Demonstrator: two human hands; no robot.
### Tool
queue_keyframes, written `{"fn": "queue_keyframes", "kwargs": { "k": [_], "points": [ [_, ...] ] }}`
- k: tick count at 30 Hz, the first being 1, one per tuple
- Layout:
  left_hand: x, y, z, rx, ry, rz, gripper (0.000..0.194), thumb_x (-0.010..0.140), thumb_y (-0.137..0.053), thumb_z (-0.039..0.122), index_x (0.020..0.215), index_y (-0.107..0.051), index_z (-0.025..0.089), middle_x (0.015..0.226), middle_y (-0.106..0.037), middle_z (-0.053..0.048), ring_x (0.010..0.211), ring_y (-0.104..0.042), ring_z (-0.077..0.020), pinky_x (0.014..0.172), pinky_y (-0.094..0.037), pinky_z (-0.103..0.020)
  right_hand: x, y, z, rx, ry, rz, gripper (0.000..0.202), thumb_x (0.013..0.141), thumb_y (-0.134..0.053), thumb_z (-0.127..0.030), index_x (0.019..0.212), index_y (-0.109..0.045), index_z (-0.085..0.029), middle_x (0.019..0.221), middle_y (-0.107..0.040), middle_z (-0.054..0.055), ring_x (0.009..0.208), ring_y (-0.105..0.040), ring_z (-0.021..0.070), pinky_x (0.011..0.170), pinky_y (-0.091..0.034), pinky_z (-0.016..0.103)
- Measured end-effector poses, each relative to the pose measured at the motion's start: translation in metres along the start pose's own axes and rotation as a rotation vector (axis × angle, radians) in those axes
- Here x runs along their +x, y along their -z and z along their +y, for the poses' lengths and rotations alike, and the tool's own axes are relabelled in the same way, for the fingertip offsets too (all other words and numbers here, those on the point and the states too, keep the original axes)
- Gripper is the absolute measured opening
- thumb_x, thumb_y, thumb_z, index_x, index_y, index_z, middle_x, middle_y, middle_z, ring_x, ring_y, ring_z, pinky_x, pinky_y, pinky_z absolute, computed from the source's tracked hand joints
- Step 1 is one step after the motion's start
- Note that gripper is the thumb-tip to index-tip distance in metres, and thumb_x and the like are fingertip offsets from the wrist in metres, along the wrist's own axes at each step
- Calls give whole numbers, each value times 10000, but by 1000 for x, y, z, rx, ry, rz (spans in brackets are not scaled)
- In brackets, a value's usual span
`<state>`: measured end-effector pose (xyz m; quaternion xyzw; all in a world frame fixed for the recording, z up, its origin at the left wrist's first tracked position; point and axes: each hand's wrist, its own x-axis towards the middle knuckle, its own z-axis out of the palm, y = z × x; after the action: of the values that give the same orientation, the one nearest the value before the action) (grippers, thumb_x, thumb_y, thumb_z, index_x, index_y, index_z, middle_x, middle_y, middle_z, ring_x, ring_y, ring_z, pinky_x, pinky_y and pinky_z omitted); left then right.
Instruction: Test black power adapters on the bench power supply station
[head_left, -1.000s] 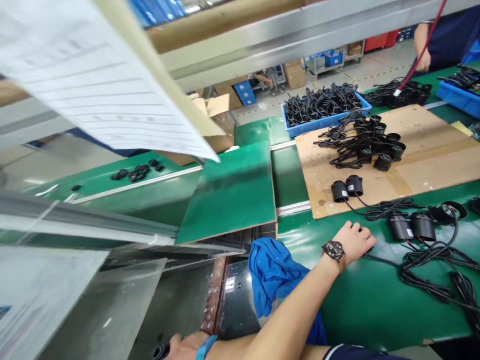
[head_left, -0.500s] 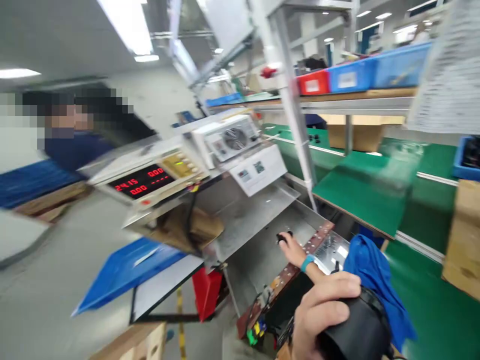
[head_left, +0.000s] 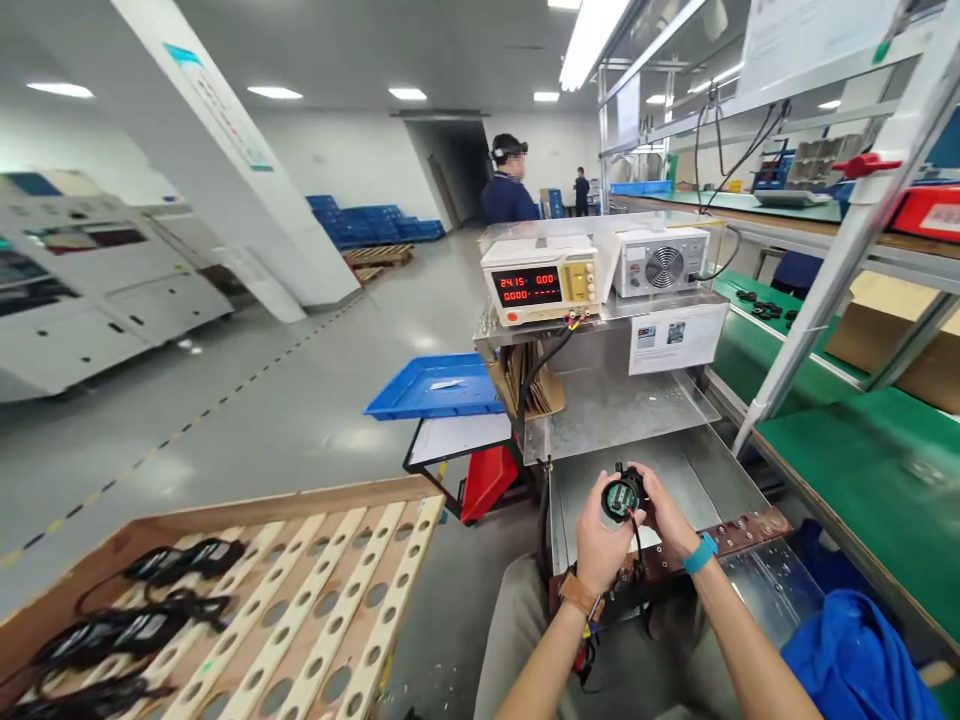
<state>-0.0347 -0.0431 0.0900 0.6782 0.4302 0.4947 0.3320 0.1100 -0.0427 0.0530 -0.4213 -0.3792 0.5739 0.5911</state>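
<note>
Both hands hold one small round black device with a greenish face (head_left: 622,496) above the steel desk (head_left: 720,480); left hand (head_left: 600,540) and right hand (head_left: 664,510) have fingers clamped around it. Its round face points at the camera, axis running front to back, a thin black cable (head_left: 637,560) hanging below.

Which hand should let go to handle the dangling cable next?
Probably right: the left hand cups the round black part from below, while the right hand holds only its edge, beside the cable.
</note>
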Motion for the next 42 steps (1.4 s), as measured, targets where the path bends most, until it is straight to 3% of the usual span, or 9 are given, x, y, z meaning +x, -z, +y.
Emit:
{"fn": "queue_keyframes", "kwargs": {
  "k": [5, 11, 16, 22, 28, 32, 35, 38, 42],
  "points": [
    [12, -2, -19, 15, -25, 24, 542, 766, -694, 189, 1295, -577, 192, 1374, -589, -116, 1304, -540, -271, 1117, -439, -452, -9, -20, -15, 40, -8, -69, 634, 899, -730, -662, 1343, -518, -261, 1107, -600, 46, 837, -585, 195, 671, -486, 233],
    [7, 3, -24, -28, -81, 2, 567, 745, -628, 95, 1299, -561, 195, 1376, -593, -87, 1324, -524, -243, 1127, -439, -420, -9, -31, -19, 179, -11, -73, 729, 799, -885, -541, 1326, -492, -228, 1256, -558, 87, 1041, -582, 246, 810, -508, 265],
    [2, 1, -18, 2, -3, 143, 545, 756, -612, 101, 1288, -555, 203, 1299, -637, -75, 1222, -600, -229, 1042, -508, -397, -7, -42, -19, 107, 49, -16, 746, 790, -908, -471, 1322, -464, -193, 1245, -565, 102, 1117, -552, 271, 932, -481, 311],
    [4, 5, -16, 7, -55, 88, 558, 742, -587, 73, 1284, -553, 198, 1323, -628, -71, 1265, -574, -230, 1084, -481, -420, -9, -45, -25, 45, 26, -23, 757, 747, -935, -446, 1298, -486, -183, 1244, -570, 104, 1142, -539, 287, 959, -474, 336],
    [5, 6, -20, 33, -113, 35, 599, 741, -568, 37, 1311, -544, 221, 1389, -587, -58, 1336, -514, -226, 1117, -455, -422, -13, -55, -34, 125, -40, 34, 690, 719, -928, -449, 1241, -549, -202, 1195, -600, 86, 1092, -563, 301, 912, -517, 380],
    [4, 1, -20, 7, -111, 47, 591, 758, -571, 56, 1326, -530, 217, 1379, -593, -61, 1363, -483, -218, 1142, -425, -426, -11, -60, -31, 45, 2, 148, 706, 630, -959, -401, 1183, -578, -185, 1108, -634, 78, 1052, -574, 298, 916, -506, 369],
    [1, 4, -16, -31, -113, -22, 629, 781, -584, 92, 1387, -475, 218, 1444, -534, -79, 1400, -436, -219, 1163, -391, -429, -10, -58, -28, 73, -6, 197, 696, 594, -965, -381, 1151, -598, -183, 1072, -643, 76, 1021, -593, 312, 896, -530, 392],
    [-9, 21, -12, 15, 28, -82, 632, 799, -646, 208, 1401, -456, 193, 1486, -478, -130, 1393, -440, -261, 1152, -381, -454, -13, -49, -32, 230, -95, 160, 676, 625, -966, -374, 1165, -603, -190, 1096, -639, 93, 981, -632, 349, 862, -572, 476],
    [-34, 47, -5, 246, 417, -188, 417, 782, -676, 353, 1145, -615, 156, 1192, -664, -179, 1213, -572, -369, 1027, -433, -547, -20, -39, -48, 394, -195, 53, 631, 694, -950, -335, 1192, -607, -157, 1130, -637, 132, 1006, -643, 368, 946, -546, 542]
  ]
}}
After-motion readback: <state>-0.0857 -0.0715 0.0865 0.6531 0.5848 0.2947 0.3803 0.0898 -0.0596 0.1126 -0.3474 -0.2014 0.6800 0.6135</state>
